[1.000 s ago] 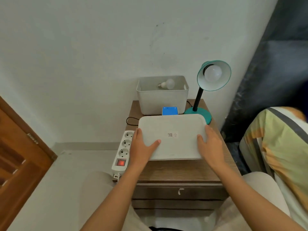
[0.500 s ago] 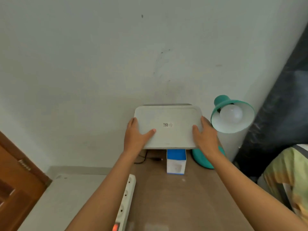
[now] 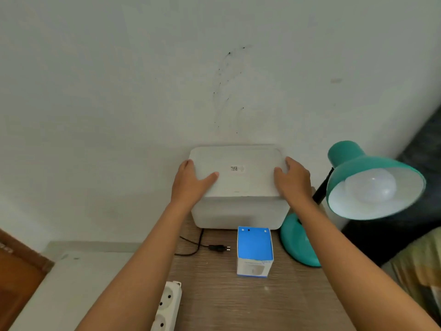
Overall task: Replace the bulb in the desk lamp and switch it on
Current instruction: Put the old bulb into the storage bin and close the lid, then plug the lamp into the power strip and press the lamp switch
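Both hands on the bin lid; lamp not plugged in

At the tabletop's (image 3: 238, 304) front left edge lies the power strip (image 3: 167, 306). The left hand (image 3: 191, 182) has its grip on the left end of the lid (image 3: 238, 170), thumb on top and fingers round the edge. The lid sits over the white bin (image 3: 238, 212), though whether it is fully seated is hard to tell. A loose plug (image 3: 218, 247) and a blue bulb box (image 3: 254, 252) lie in front. The right hand (image 3: 292, 182) has the same grip on the right end, close to the teal lamp (image 3: 298, 244), whose bulb (image 3: 370, 185) sits in the shade at right. The likely risks are the right forearm knocking the lamp over on withdrawal, or a press on the lid shoving the bin into it.
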Action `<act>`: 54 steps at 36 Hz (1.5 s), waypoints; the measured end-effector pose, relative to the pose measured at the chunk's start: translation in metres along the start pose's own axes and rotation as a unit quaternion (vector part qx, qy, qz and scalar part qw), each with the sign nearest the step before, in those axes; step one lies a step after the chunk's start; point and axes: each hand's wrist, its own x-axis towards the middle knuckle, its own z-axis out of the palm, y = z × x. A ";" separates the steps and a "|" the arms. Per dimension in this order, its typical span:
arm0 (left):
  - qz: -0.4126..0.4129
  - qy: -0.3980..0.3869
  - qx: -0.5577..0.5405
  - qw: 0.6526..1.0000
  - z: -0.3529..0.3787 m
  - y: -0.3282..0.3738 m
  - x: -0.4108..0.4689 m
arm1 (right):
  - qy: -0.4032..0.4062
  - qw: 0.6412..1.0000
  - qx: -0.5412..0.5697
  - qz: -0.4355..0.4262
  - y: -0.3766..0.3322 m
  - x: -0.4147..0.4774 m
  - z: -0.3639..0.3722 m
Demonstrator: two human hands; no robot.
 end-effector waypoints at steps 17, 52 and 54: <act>0.051 -0.001 0.072 0.996 0.006 -0.001 -0.001 | -0.038 0.990 -0.096 -0.093 0.008 -0.006 0.012; -0.101 -0.131 0.052 0.985 -0.037 -0.121 -0.217 | -0.202 0.965 -0.062 -0.154 0.002 -0.183 0.096; -0.122 -0.141 0.030 0.982 -0.030 -0.125 -0.221 | -0.209 0.961 -0.095 -0.153 0.010 -0.182 0.108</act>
